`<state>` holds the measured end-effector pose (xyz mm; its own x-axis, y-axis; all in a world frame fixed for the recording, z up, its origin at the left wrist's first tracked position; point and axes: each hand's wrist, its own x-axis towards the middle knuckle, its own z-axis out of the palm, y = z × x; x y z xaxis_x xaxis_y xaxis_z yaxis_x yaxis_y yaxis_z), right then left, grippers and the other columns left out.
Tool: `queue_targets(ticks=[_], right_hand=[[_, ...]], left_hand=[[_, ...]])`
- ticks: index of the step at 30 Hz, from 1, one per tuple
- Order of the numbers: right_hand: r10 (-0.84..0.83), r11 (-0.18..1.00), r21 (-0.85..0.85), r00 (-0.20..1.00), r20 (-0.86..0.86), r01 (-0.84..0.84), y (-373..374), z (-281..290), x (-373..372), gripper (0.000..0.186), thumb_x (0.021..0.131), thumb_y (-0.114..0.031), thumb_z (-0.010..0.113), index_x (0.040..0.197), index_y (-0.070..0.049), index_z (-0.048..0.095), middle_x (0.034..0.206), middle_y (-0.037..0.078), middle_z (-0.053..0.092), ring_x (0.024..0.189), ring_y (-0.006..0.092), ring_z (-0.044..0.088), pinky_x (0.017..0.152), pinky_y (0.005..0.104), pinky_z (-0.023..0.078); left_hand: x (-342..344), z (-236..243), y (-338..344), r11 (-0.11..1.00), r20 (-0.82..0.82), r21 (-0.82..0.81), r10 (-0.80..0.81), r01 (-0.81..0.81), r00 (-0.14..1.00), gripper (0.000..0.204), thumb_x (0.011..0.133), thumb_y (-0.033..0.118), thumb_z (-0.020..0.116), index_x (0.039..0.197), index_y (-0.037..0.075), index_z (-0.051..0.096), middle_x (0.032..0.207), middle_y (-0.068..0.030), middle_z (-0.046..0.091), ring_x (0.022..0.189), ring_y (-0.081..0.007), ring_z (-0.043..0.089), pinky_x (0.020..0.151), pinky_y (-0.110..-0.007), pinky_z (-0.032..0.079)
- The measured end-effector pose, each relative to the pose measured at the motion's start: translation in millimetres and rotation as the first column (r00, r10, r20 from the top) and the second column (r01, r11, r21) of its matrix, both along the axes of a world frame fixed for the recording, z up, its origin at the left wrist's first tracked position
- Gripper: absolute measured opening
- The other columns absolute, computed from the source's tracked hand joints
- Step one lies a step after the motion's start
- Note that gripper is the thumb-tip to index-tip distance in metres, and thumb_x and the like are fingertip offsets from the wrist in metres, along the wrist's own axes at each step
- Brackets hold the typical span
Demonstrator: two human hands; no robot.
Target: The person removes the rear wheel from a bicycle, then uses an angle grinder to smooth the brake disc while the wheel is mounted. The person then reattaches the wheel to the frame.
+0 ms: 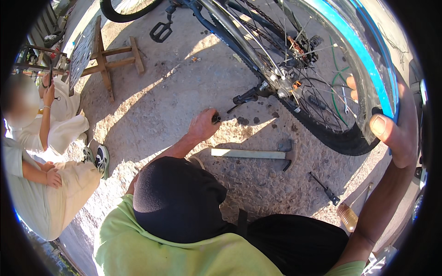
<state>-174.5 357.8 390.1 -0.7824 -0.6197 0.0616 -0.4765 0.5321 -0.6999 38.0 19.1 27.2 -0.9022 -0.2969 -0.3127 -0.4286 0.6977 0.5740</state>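
Observation:
My left hand (204,125) is low over the ground, its fingers closed round a short black cylindrical thing (216,118); the rest of that thing is hidden in the fist. At the right, my right hand (391,138) grips a bicycle tyre with a bright blue band (374,62). Its thumb lies on the near side, and fingertips show on the other side of the tyre. The bicycle (237,43) has its chain and rear hub by the spokes. A hammer (251,153) with a pale handle rests on the ground between my hands.
A thin black-handled tool (325,188) and a yellowish bottle (347,218) lie near my right forearm. Beyond the spokes are a spanner (345,99) and a green cord (334,87). A wooden stand (106,62) is at the far left; two people sit along the left side.

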Motion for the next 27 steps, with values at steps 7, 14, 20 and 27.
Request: queue_targets(ticks=[7, 14, 20, 27], right_hand=[[0.023, 1.0, 0.004, 0.999, 0.046, -0.023, 4, 3, -4, 0.113, 0.07, -0.066, 0.078, 0.151, 0.007, 0.048, 0.129, 0.025, 0.07, 0.118, 0.0303, 0.069, 0.103, 0.0411, 0.053], [0.031, 1.0, 0.006, 0.997, -0.07, -0.03, 22, 13, -10, 0.113, 0.074, -0.064, 0.075, 0.156, 0.007, 0.045, 0.141, 0.024, 0.06, 0.133, 0.0333, 0.058, 0.114, 0.0426, 0.042], [0.017, 0.997, -0.071, 1.0, 0.011, -0.016, 35, 3, -18, 0.115, 0.077, -0.072, 0.073, 0.156, 0.007, 0.046, 0.144, 0.027, 0.058, 0.136, 0.0362, 0.056, 0.116, 0.0453, 0.041], [0.075, 0.915, -0.374, 0.847, 0.526, 0.151, 72, -40, -47, 0.074, 0.105, -0.054, 0.057, 0.154, 0.001, 0.051, 0.136, 0.014, 0.068, 0.118, 0.02, 0.067, 0.102, 0.0372, 0.054]], left_hand=[[0, 3, 1, 1.0, -0.014, -0.025, -0.013, 0.012, 1.0, 0.038, 0.086, 0.026, 0.078, 0.112, 0.0, 0.068, 0.113, -0.0221, 0.068, 0.108, -0.0426, 0.067, 0.092, -0.05, 0.054], [4, -1, -3, 1.0, -0.037, 0.01, 0.001, -0.001, 0.999, 0.04, 0.085, 0.028, 0.078, 0.111, -0.001, 0.067, 0.111, -0.0215, 0.068, 0.105, -0.0413, 0.067, 0.09, -0.048, 0.054], [11, -5, -12, 1.0, -0.03, 0.026, 0.015, -0.015, 0.999, 0.038, 0.086, 0.026, 0.079, 0.112, 0.001, 0.067, 0.114, -0.0209, 0.069, 0.106, -0.0412, 0.068, 0.09, -0.05, 0.054], [-3, 15, -26, 0.997, -0.153, 0.054, 0.07, -0.062, 0.986, 0.03, 0.087, 0.019, 0.079, 0.106, -0.002, 0.07, 0.098, -0.0188, 0.072, 0.088, -0.0298, 0.072, 0.079, -0.041, 0.056]])
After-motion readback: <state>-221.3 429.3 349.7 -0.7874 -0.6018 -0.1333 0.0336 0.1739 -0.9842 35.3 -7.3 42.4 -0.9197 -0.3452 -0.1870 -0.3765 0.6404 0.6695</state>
